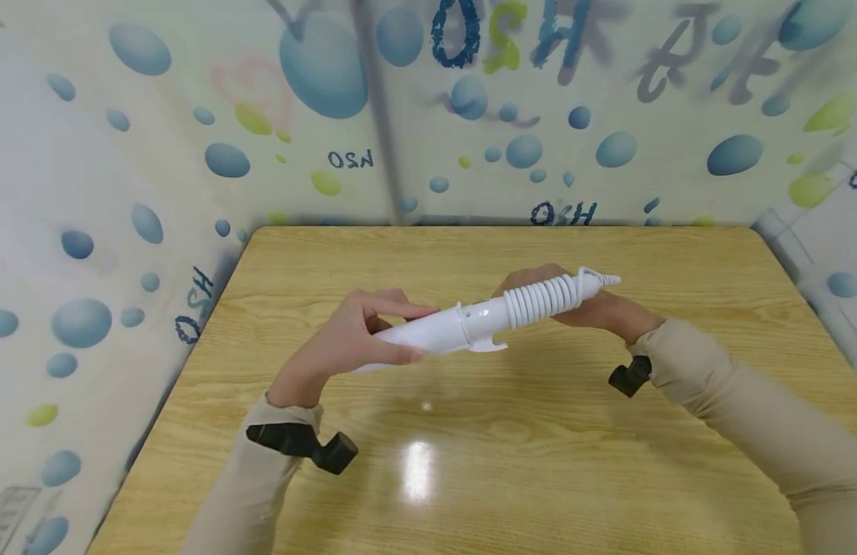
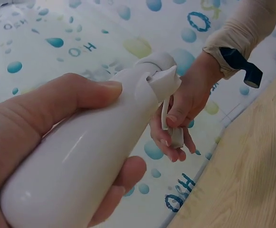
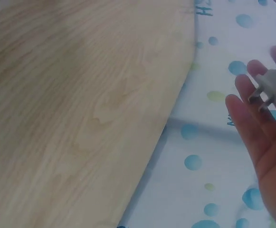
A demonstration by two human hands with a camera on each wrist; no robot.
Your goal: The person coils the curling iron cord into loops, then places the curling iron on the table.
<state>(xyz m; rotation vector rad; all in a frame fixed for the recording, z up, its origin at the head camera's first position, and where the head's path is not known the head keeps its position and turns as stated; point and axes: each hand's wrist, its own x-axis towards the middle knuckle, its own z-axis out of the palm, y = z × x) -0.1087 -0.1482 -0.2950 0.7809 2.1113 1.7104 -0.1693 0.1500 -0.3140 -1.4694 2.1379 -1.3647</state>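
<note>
A white hand-held electric appliance [image 1: 435,331], its exact kind not clear, is held above the table, tilted up to the right. My left hand [image 1: 341,339] grips its smooth, rounded end, thumb on one side and fingers on the other. White cord [image 1: 539,301] is wound in several close turns round the far end, which tapers to a ribbed tip. Partly hidden behind that end is my right hand [image 1: 591,312]. In the right wrist view, a two-pin plug [image 3: 273,84] lies against its fingers; the left wrist view shows the thumb pinching it, with cord running up to the appliance.
A wood-grain table [image 1: 505,462] lies beneath both hands. Behind it and at its sides stand white walls [image 1: 428,131] patterned with blue and green drops. Each sleeved wrist carries a small black camera [image 1: 334,453].
</note>
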